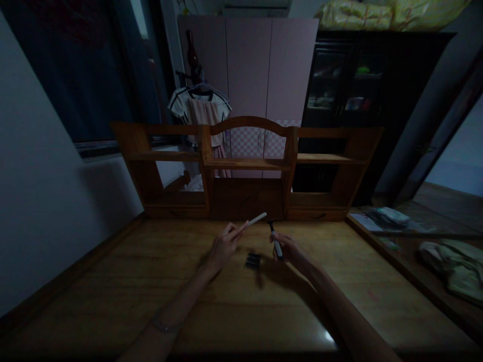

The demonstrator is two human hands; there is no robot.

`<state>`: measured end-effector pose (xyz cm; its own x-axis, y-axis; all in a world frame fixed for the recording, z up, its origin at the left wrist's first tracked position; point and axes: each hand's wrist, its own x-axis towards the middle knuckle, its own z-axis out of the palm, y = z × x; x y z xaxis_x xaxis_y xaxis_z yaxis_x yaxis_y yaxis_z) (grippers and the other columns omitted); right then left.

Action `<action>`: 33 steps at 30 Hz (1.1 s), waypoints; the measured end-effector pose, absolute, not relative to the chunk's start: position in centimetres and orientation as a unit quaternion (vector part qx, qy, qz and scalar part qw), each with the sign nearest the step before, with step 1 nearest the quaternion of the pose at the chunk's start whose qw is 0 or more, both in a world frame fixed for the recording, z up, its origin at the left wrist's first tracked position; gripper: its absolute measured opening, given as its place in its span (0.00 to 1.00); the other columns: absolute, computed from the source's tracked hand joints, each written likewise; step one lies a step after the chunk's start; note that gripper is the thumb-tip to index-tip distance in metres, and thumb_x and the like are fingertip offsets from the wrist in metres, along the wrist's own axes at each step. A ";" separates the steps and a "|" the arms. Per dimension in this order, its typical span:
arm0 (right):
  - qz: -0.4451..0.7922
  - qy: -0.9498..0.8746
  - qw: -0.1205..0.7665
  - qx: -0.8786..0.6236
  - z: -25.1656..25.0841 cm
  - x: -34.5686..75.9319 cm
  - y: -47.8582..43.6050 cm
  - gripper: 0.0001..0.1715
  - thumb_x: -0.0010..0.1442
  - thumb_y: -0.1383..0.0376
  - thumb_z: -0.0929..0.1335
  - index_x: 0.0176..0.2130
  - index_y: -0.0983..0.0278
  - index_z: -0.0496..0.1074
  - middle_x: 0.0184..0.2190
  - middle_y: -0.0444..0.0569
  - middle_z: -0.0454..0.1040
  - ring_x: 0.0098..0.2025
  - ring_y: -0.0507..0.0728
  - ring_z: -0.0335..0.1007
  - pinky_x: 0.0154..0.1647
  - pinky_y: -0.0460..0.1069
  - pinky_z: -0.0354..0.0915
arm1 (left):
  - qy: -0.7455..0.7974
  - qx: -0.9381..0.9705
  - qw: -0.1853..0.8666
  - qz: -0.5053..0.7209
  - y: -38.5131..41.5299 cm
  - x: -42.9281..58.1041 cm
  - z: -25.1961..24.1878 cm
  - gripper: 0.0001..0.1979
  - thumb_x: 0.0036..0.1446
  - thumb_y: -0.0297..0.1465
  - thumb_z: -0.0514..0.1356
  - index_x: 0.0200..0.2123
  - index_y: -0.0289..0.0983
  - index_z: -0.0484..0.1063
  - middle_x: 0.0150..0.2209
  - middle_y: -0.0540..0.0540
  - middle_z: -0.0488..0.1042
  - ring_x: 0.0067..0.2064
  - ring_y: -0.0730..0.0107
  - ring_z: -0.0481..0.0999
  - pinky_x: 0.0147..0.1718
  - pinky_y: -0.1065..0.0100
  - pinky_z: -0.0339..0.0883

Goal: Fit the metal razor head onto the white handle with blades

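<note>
My left hand (223,247) is closed around a slim white stick (258,219), which points up and to the right over the desk. What kind of stick it is does not show. My right hand (289,247) grips a razor (277,246) by its pale grey and dark handle, with the small dark head tilted up towards the stick's tip. The two do not appear to touch. Below and between my hands, a small black ribbed pack (253,260) lies on the wooden desk (169,281); its details are too dark to make out.
A wooden shelf unit (247,164) with cubbies and small drawers stands along the desk's back edge. To the left is a white wall (41,176). Beyond the desk's raised right edge lie a pale cloth bundle (458,266) and a plastic-wrapped item (388,217).
</note>
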<state>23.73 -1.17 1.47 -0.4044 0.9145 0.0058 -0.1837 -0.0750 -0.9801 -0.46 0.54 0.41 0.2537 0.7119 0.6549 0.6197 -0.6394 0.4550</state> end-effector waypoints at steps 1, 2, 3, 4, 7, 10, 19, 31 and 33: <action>0.648 -0.532 0.423 -0.344 1.5 23.7 -1.2 0.22 0.55 0.47 0.65 0.36 0.64 0.67 0.18 0.43 0.71 0.18 0.51 0.67 0.17 0.43 0.53 | 0.413 0.798 0.054 0.435 0.5 -0.3 0.4 0.21 0.63 0.29 0.51 0.59 0.49 0.59 0.35 0.50 0.64 0.34 0.77 0.66 0.35 0.76 0.62; 0.647 -0.533 0.423 -0.344 1.5 23.7 -1.2 0.22 0.55 0.47 0.65 0.36 0.64 0.67 0.17 0.43 0.70 0.18 0.51 0.67 0.16 0.43 0.53 | 0.408 0.805 0.054 0.428 0.4 -0.2 0.4 0.21 0.63 0.30 0.51 0.59 0.49 0.59 0.35 0.50 0.64 0.34 0.77 0.66 0.35 0.76 0.62; 0.647 -0.533 0.424 -0.345 1.5 23.8 -1.2 0.22 0.55 0.48 0.64 0.36 0.64 0.67 0.17 0.43 0.70 0.18 0.51 0.67 0.16 0.43 0.52 | 0.409 0.808 0.053 0.422 0.3 -0.1 0.4 0.21 0.63 0.30 0.51 0.58 0.49 0.59 0.35 0.50 0.64 0.34 0.77 0.66 0.35 0.76 0.62; 0.645 -0.532 0.426 -0.346 1.4 23.8 -1.2 0.22 0.56 0.48 0.64 0.36 0.64 0.67 0.17 0.43 0.70 0.18 0.50 0.66 0.16 0.43 0.52 | 0.414 0.807 0.049 0.419 0.3 0.0 0.4 0.21 0.63 0.29 0.51 0.58 0.49 0.59 0.35 0.50 0.64 0.34 0.77 0.67 0.35 0.76 0.62; 0.642 -0.532 0.430 -0.347 1.4 23.7 -1.2 0.23 0.55 0.47 0.65 0.36 0.64 0.67 0.17 0.43 0.70 0.18 0.50 0.66 0.16 0.43 0.51 | 0.440 0.789 0.037 0.427 0.5 -0.3 0.4 0.22 0.62 0.28 0.51 0.58 0.50 0.60 0.35 0.50 0.65 0.33 0.77 0.67 0.35 0.76 0.62; 0.644 -0.533 0.423 -0.349 1.4 23.7 -1.2 0.23 0.55 0.47 0.65 0.36 0.64 0.67 0.17 0.43 0.70 0.17 0.51 0.66 0.15 0.43 0.50 | 0.437 0.785 0.038 0.437 0.6 -0.7 0.5 0.22 0.62 0.28 0.51 0.58 0.49 0.59 0.35 0.50 0.64 0.34 0.76 0.67 0.35 0.75 0.62; 0.641 -0.526 0.434 -0.352 1.5 23.5 -1.5 0.22 0.53 0.47 0.66 0.35 0.64 0.68 0.16 0.42 0.69 0.17 0.49 0.64 0.15 0.42 0.49 | 0.418 0.800 0.035 0.430 0.4 -0.3 0.6 0.22 0.62 0.27 0.51 0.58 0.49 0.59 0.35 0.50 0.64 0.34 0.76 0.66 0.35 0.75 0.62; 0.647 -0.516 0.443 -0.343 2.1 23.5 -2.0 0.20 0.55 0.49 0.66 0.34 0.64 0.69 0.17 0.41 0.68 0.18 0.49 0.64 0.18 0.43 0.53 | 0.418 0.797 0.044 0.433 0.6 -0.2 0.3 0.22 0.62 0.27 0.51 0.59 0.49 0.58 0.35 0.50 0.63 0.34 0.76 0.66 0.36 0.75 0.62; 0.649 -0.519 0.441 -0.340 2.0 23.4 -2.0 0.21 0.55 0.49 0.66 0.34 0.64 0.69 0.17 0.41 0.68 0.18 0.49 0.64 0.18 0.43 0.53 | 0.410 0.796 0.045 0.443 0.7 -0.3 0.3 0.22 0.63 0.28 0.51 0.59 0.48 0.59 0.35 0.50 0.63 0.34 0.76 0.66 0.35 0.76 0.62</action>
